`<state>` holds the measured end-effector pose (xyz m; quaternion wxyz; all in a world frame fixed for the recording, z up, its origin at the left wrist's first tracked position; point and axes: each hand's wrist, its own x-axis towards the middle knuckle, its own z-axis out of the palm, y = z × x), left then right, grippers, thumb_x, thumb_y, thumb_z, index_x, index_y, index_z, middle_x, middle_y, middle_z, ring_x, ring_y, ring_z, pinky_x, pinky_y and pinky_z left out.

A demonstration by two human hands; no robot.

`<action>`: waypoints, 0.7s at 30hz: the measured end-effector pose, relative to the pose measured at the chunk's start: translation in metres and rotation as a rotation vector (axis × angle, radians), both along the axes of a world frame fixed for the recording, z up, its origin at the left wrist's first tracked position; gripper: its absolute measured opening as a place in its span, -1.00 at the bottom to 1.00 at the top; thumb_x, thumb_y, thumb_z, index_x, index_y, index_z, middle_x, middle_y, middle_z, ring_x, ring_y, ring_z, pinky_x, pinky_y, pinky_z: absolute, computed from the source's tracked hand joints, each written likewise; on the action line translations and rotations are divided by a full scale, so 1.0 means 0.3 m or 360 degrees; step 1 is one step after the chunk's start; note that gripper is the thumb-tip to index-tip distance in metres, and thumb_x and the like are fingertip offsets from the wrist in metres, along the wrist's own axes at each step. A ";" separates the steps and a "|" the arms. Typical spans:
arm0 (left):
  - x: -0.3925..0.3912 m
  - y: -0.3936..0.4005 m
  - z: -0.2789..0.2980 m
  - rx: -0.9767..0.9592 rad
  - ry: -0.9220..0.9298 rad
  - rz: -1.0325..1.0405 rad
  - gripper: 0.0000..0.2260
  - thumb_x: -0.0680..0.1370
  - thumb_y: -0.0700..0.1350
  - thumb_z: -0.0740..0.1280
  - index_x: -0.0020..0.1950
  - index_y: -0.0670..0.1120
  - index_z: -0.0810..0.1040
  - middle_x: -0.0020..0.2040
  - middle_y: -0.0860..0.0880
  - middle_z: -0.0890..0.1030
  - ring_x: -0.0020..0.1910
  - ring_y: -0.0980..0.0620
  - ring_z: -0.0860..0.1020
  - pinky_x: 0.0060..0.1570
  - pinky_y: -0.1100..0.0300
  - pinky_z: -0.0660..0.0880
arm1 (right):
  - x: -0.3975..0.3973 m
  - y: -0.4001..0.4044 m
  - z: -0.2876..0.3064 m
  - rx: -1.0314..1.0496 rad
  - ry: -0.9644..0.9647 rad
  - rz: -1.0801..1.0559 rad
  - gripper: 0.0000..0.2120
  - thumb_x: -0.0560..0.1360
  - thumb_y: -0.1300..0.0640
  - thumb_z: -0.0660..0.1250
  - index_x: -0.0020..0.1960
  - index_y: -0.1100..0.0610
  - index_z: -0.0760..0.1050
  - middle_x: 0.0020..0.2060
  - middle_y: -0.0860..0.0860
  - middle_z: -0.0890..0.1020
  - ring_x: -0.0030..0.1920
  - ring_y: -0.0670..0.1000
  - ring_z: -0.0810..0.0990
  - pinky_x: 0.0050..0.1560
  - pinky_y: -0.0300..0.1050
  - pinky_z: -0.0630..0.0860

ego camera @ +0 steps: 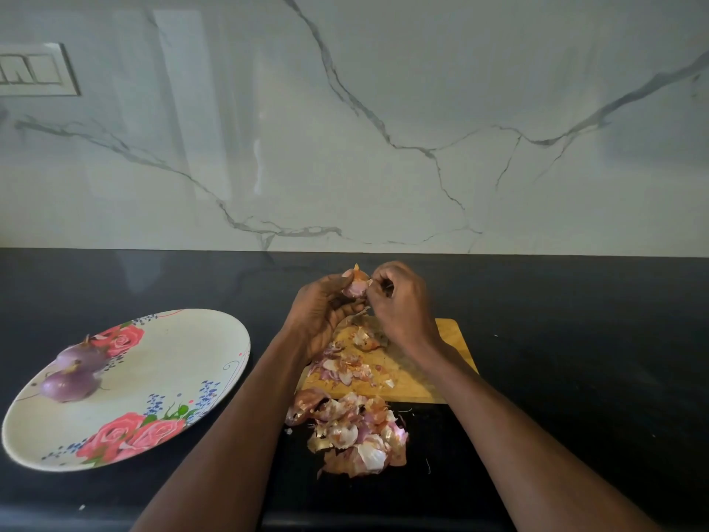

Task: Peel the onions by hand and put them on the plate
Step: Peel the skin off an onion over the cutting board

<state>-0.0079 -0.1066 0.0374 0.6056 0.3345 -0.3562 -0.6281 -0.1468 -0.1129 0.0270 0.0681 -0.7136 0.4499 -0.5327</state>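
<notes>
An onion (356, 284) is cupped in the curled left hand (320, 312) while its skin is pinched at 3 o'clock by the right hand (399, 301).

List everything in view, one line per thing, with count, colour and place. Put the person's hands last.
Plate: one, cream with pink roses, left on the counter.
Peeled onions: two, purple, on the plate's left side, touching.
Held onion: one, pinkish with skin partly on, between both hands above the board.
Board: one, light wood, centre of the counter.
Peels: a heap, brown, pink and white, on the board and spilling onto the counter in front.
Counter: one, black.
Wall: white marble with grey veins, behind the counter.
Switch plate: one, white, wall's upper left.
Left hand: holds the onion.
Right hand: pinches at the onion's skin.
</notes>
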 end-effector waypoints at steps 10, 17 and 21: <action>0.003 0.009 0.010 0.0058 0.0138 -0.0016 -0.86 0.64 -0.25 0.25 0.04 -0.29 0.58 -0.11 -0.23 0.65 -0.24 -0.10 0.64 -0.29 0.18 0.63 | -0.007 0.001 0.005 0.0170 -0.0051 -0.0120 -0.87 0.54 0.27 0.39 -0.16 0.17 0.48 -0.21 0.02 0.51 -0.25 -0.06 0.44 -0.27 -0.19 0.41; 0.021 0.004 0.001 0.0080 0.0159 0.0128 -0.85 0.62 -0.21 0.29 0.13 -0.25 0.56 0.05 -0.25 0.62 -0.12 -0.11 0.63 -0.26 0.17 0.64 | -0.016 0.005 0.001 0.0205 -0.0098 -0.0072 -0.85 0.54 0.35 0.39 0.07 0.23 0.66 -0.08 0.01 0.68 -0.13 -0.09 0.60 -0.14 -0.33 0.50; 0.020 -0.003 -0.002 0.0081 0.0099 0.0214 -0.85 0.59 -0.26 0.34 0.13 -0.27 0.56 0.02 -0.24 0.63 -0.12 -0.06 0.62 -0.20 0.18 0.65 | -0.008 0.018 0.021 0.0392 -0.0323 0.0056 -0.88 0.55 0.12 0.45 0.01 0.15 0.71 -0.30 -0.10 0.68 -0.37 -0.18 0.59 -0.33 -0.28 0.54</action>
